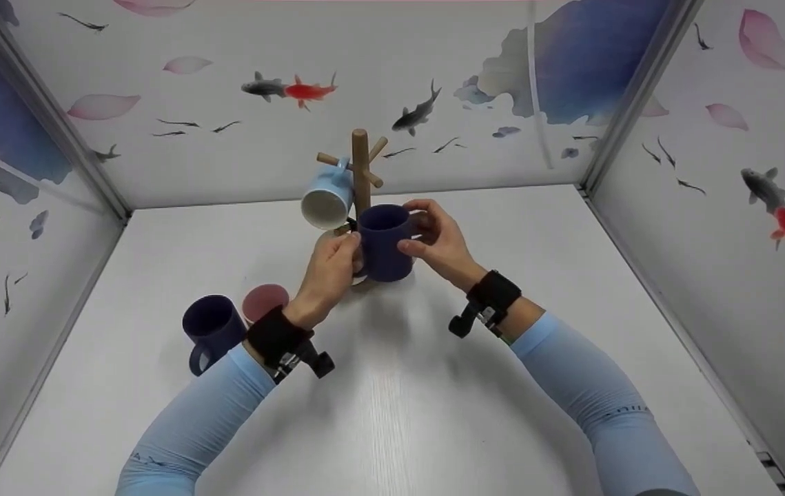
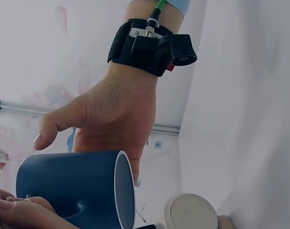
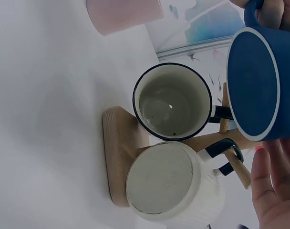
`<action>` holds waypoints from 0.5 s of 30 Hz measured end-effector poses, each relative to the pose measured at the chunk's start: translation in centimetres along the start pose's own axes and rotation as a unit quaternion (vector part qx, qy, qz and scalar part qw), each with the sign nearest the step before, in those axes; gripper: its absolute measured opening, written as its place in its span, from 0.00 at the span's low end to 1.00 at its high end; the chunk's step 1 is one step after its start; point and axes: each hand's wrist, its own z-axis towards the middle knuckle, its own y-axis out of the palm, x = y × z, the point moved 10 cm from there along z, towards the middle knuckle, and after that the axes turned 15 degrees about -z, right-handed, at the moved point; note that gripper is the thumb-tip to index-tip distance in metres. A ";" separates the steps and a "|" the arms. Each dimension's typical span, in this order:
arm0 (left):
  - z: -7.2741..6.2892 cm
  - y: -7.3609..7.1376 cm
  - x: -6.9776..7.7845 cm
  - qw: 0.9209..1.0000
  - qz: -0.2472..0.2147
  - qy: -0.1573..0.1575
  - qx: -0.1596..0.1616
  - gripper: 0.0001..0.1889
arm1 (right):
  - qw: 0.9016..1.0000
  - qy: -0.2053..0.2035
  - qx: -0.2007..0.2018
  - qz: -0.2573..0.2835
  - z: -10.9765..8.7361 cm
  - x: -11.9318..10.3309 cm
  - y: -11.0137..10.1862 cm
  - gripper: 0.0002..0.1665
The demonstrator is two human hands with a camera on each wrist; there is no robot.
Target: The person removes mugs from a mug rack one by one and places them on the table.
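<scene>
In the head view a dark blue mug is held upright in front of a wooden mug tree. My left hand grips its handle, with the fingers curled through it in the right wrist view. On the mug's other side is my right hand, thumb spread from the fingers; the fingers lie fairly straight along the mug's wall. A light blue mug hangs from an upper peg. Lower down, two white mugs with dark handles, one mouth-on and one base-on, hang by the post.
Left on the white table stand another dark blue mug and a pink mug, partly hidden by my left wrist. Printed panels wall the table at the back and sides. The tree's wooden base rests on the tabletop.
</scene>
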 end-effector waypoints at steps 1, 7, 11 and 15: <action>-0.2 -0.1 -0.1 1.000 0.001 -0.003 0.004 0.28 | 1.000 0.001 0.000 0.000 -0.1 0.1 0.0 0.45; -1.2 -0.4 -0.8 1.000 0.007 -0.020 0.023 0.28 | 1.000 0.005 -0.005 -0.013 -0.3 0.6 -0.5 0.43; -1.7 -0.5 -0.7 1.000 0.009 -0.010 0.025 0.27 | 0.999 0.011 -0.008 -0.029 -0.4 0.7 -0.9 0.39; -2.3 -0.9 -0.7 0.999 0.012 -0.003 0.038 0.27 | 0.998 0.024 -0.008 -0.059 -0.6 1.1 -1.3 0.35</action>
